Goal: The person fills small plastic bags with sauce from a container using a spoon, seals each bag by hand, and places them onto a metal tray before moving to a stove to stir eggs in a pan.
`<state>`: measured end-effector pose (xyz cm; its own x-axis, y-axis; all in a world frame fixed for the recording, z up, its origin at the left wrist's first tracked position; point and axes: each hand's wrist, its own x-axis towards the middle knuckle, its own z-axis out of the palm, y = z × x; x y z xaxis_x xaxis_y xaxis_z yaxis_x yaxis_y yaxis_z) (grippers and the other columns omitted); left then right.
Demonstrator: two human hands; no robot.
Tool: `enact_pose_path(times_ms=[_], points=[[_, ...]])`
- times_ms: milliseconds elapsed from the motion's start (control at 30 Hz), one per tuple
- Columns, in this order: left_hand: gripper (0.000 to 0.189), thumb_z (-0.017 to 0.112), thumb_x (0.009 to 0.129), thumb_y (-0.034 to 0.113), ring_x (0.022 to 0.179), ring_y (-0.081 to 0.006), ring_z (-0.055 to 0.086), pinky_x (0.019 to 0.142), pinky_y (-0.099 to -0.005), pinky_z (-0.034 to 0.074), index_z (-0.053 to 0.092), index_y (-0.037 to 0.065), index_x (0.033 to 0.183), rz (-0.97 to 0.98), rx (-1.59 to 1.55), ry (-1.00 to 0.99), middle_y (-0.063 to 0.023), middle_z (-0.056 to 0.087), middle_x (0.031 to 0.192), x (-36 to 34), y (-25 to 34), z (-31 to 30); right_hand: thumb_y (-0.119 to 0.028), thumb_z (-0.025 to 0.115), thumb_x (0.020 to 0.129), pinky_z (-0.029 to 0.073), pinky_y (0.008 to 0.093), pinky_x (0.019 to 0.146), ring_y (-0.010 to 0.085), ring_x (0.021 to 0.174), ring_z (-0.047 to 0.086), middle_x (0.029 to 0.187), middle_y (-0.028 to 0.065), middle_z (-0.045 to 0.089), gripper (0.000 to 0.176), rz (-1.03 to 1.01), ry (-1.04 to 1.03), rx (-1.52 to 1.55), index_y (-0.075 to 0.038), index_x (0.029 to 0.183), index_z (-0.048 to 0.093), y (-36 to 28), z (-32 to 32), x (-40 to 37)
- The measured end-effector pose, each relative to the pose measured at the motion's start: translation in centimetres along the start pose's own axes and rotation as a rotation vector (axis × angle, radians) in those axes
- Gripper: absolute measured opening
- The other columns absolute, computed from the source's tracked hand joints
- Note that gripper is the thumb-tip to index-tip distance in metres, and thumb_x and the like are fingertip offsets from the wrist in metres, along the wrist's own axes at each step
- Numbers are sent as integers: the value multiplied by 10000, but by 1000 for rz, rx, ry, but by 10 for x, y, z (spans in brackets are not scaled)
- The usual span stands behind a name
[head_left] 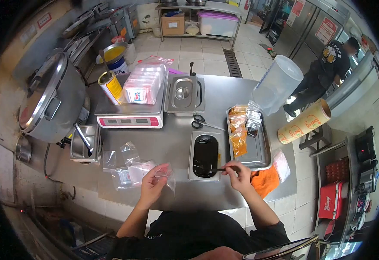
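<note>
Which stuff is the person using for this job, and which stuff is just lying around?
Being used:
- clear bag, in the left hand
- utensil, in the right hand
- dark liquid
- probably the filled packets

Seemingly just lying around:
- scissors
- orange cloth
- printed roll

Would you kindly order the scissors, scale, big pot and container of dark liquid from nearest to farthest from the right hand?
From the right hand:
1. Container of dark liquid, just left
2. Scissors, ahead and slightly left
3. Scale, farther left
4. Big pot, far left
</note>
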<state>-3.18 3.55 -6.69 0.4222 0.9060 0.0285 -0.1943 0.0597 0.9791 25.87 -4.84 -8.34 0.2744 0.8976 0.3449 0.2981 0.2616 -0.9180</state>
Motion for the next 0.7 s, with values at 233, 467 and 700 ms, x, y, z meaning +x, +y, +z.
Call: enact_pose_path(times_ms=[233,467,700], points=[[451,646,880,205,1028,-161,570,930,-310,430,509,-7,1254,52,42,-24,-72,593,1090,3,2,5,-50,508,931,492,257,519,165,582,617,808,134,638,99,323,361,399,-11,1022,513,15,-19,4],[443,638,871,150,1044,-179,569,943,-336,434,503,-13,1260,80,93,-53,-76,573,1141,6,3,8,-63,510,924,497,254,505,161,557,610,780,104,629,117,434,561,618,-23,1034,516,38,-31,3],[446,657,846,121,1026,-159,559,909,-315,432,522,7,1256,116,222,-121,-56,593,1056,24,8,23,-64,505,926,509,250,517,154,543,608,777,99,629,122,420,688,709,-23,1040,513,55,-48,-4]])
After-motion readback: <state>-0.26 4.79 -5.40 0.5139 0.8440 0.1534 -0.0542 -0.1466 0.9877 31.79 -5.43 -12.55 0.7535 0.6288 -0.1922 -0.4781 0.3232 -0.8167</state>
